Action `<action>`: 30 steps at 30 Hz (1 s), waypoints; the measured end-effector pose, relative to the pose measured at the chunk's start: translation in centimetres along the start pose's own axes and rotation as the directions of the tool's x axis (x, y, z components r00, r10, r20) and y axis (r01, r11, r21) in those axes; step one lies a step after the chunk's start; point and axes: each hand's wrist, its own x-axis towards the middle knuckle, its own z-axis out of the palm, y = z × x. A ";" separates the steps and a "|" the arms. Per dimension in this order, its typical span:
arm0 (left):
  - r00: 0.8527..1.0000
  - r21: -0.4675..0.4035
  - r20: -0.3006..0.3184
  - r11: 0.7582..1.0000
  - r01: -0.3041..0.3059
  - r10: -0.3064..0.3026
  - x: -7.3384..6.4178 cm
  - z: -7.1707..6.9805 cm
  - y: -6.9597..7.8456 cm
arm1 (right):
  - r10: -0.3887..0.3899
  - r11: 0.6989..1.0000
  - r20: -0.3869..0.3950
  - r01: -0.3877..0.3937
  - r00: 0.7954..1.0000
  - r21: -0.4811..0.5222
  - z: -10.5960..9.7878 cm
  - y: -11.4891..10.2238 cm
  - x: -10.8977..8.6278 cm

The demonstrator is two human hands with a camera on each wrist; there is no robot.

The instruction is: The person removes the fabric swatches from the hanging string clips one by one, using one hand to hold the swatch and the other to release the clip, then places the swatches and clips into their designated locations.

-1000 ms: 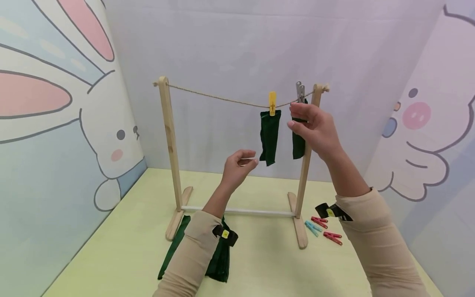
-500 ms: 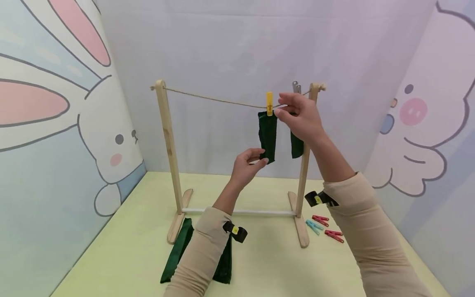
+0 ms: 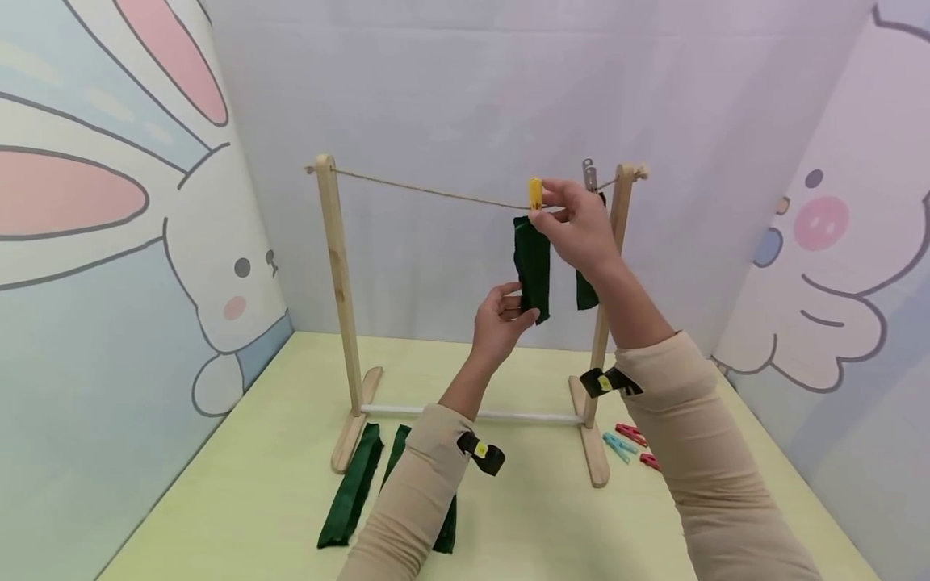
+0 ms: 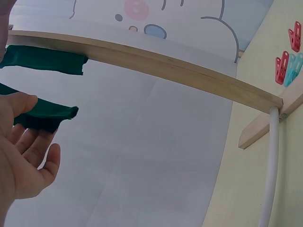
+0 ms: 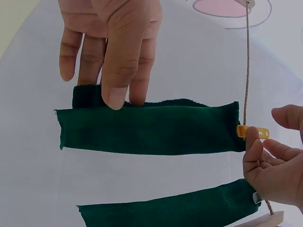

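A dark green cloth strip (image 3: 534,258) hangs from the rope line (image 3: 436,192) under a yellow clothespin (image 3: 535,192). My left hand (image 3: 497,327) pinches its lower end, thumb (image 5: 116,97) in front and fingers behind. At the top, my right hand (image 3: 581,230) has its thumb on the clothespin's lower part, fingers bent just behind; in the right wrist view the index finger points past it. Nearer the right post, a second green cloth strip (image 5: 165,208) hangs from a grey metal clip (image 3: 590,176), partly hidden by the right hand.
The line spans a left post (image 3: 337,274) and right post (image 3: 599,339), joined low by a white bar (image 3: 479,415). Green strips (image 3: 352,484) lie on the table at front left, one partly under my sleeve. Red clothespins (image 3: 630,434) and a blue one (image 3: 620,446) lie at right.
My right hand has moved left from the metal clip to the yellow clothespin. My left hand has come right and taken the lower end of the strip.
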 end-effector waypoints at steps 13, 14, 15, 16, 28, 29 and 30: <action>1.000 0.040 -0.007 0.999 -0.028 0.028 -0.1 0.7 0.2 | 0.059 0.996 0.032 -0.060 0.998 0.059 0.4 -0.7 0.6; 1.000 0.048 -0.002 0.998 -0.031 0.031 -0.1 0.8 0.2 | 0.064 0.996 0.034 -0.066 0.997 0.057 0.3 -0.7 0.7; 0.999 0.063 0.001 0.997 -0.038 0.038 0.0 0.8 0.2 | 0.071 0.996 0.036 -0.073 0.997 0.058 0.3 -0.8 0.7; 0.999 0.082 0.000 0.996 -0.040 0.041 0.1 0.9 0.2 | 0.077 0.995 0.039 -0.080 0.996 0.060 0.2 -0.8 0.8; 0.991 0.210 -0.067 0.973 -0.098 0.115 1.2 1.2 -0.7 | 0.081 0.996 0.074 -0.084 0.994 0.032 0.2 -1.1 1.0; 0.991 0.209 -0.068 0.972 -0.103 0.119 1.3 1.2 -0.6 | 0.078 0.996 0.073 -0.081 0.994 0.030 0.1 -1.1 1.0; 0.990 0.208 -0.069 0.972 -0.107 0.123 1.3 1.2 -0.6 | 0.076 0.996 0.074 -0.078 0.994 0.029 0.0 -1.1 0.9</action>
